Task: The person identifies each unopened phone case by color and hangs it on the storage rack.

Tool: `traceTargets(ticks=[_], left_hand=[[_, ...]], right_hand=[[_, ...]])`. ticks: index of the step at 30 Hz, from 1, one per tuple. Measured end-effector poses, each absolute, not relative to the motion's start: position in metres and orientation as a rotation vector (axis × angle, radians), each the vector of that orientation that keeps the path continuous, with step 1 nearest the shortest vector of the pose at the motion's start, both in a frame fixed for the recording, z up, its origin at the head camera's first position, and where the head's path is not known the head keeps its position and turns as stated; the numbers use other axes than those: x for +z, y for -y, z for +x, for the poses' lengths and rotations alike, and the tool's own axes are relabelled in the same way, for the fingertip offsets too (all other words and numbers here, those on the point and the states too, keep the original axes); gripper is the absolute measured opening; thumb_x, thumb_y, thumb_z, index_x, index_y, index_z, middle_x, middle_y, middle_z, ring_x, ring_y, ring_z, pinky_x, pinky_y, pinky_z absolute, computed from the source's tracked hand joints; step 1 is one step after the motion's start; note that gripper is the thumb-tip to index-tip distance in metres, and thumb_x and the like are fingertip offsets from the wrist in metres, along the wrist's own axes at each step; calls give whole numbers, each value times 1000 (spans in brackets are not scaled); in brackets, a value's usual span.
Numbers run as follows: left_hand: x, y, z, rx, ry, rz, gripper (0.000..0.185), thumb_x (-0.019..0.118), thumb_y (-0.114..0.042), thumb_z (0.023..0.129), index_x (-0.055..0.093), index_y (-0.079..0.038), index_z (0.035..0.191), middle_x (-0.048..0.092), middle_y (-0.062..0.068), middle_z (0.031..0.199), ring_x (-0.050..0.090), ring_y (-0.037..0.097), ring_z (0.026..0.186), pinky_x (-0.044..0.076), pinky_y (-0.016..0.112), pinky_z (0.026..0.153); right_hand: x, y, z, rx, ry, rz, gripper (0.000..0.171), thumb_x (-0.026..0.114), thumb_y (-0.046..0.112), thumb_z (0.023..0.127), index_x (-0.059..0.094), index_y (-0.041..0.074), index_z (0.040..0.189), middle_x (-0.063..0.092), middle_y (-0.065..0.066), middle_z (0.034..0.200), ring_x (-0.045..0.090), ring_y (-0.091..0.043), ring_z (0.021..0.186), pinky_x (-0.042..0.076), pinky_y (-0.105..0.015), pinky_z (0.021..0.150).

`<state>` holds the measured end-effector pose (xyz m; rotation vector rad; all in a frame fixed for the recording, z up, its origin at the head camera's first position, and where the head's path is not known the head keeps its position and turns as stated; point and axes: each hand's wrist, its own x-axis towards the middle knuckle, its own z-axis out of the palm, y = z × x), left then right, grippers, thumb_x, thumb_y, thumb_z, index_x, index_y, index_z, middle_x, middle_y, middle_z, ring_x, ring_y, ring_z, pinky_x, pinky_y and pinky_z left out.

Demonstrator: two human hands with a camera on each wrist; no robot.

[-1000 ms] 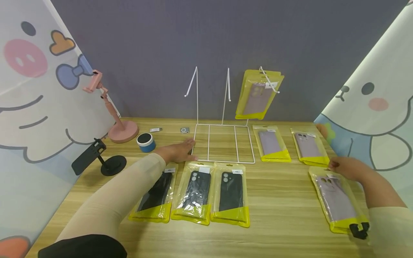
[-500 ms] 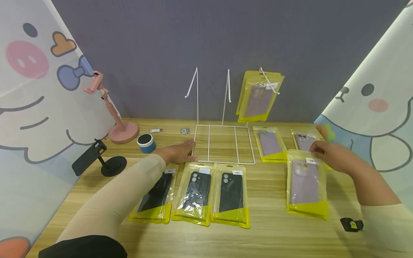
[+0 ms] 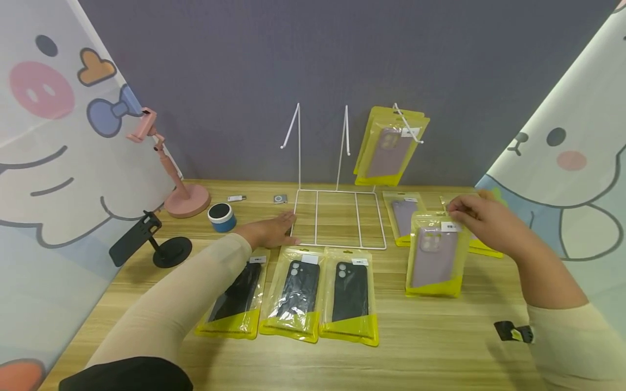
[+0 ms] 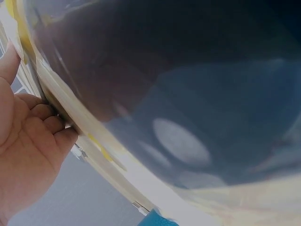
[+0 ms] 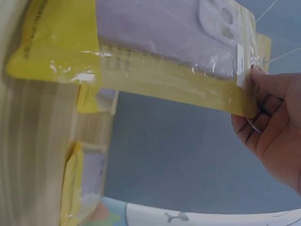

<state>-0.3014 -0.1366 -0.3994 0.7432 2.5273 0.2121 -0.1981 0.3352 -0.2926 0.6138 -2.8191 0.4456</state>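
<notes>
My right hand (image 3: 494, 222) pinches the top edge of a yellow-edged clear pouch with a lilac phone case (image 3: 434, 260) inside. The pouch hangs upright above the right part of the table; in the right wrist view, thumb and fingers (image 5: 268, 110) meet at its labelled top corner. My left hand (image 3: 271, 231) rests at the left edge of a white wire display rack (image 3: 316, 217), thumb and fingers spread over the base wire. Pouched lilac phone cases (image 3: 388, 155) hang on the rack's right hook. The middle and left hooks carry nothing.
Three pouched black phone cases (image 3: 350, 293) lie in front of the rack. Pouched lilac cases (image 3: 403, 214) lie right of it. At left stand a pink phone stand (image 3: 188, 201), a black stand (image 3: 171, 251) and a blue-white jar (image 3: 221, 217). A grey wall (image 3: 235, 81) rises behind.
My right hand has lifted the pouched lilac phone case from the table's right side and carried it left and upward toward the rack. My left hand has stayed in place.
</notes>
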Motion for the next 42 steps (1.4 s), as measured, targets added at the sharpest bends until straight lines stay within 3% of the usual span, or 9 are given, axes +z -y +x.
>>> traceTargets(ticks=[5,9,15,27,33,42], left_hand=[[-398,136,-299,215,-2526,760,87,45,-50,102,1,1,157,-5,19,164,-4,34,152,7,48,123],[-400,135,-301,192,-2527,758,87,43,-52,102,0,0,157,-5,19,164,-4,33,152,7,47,123],[-401,136,-303,192,-2532,757,88,43,-52,101,0,0,157,-5,18,164,-4,33,152,7,47,123],[-399,135,-301,181,-2536,789,87,43,-51,102,2,3,156,-4,21,164,-2,35,152,8,47,123],[-397,136,-299,215,-2524,807,85,44,-48,103,2,5,155,-4,22,163,-3,37,151,7,49,123],[-398,136,-300,216,-2533,807,86,45,-48,102,3,6,155,-3,23,163,-2,38,151,7,49,123]], right_hand=[[-283,-323,-197,475,2734,726,7,59,10,99,66,12,101,65,4,89,49,-3,75,43,-23,64],[-272,-314,-196,549,2758,672,9,56,14,101,64,14,106,66,3,95,55,1,82,46,-22,66],[-251,-298,-200,565,2666,599,13,57,16,100,65,12,109,67,-1,97,51,5,83,42,-17,66],[-219,-270,-210,681,2528,482,26,51,30,103,63,10,113,61,0,96,48,-6,79,36,-22,68],[-211,-262,-220,757,2478,436,28,50,32,103,62,9,114,62,2,100,51,-3,84,37,-21,72],[-212,-257,-238,806,2468,439,26,52,31,102,63,9,113,62,2,97,49,-6,79,36,-23,69]])
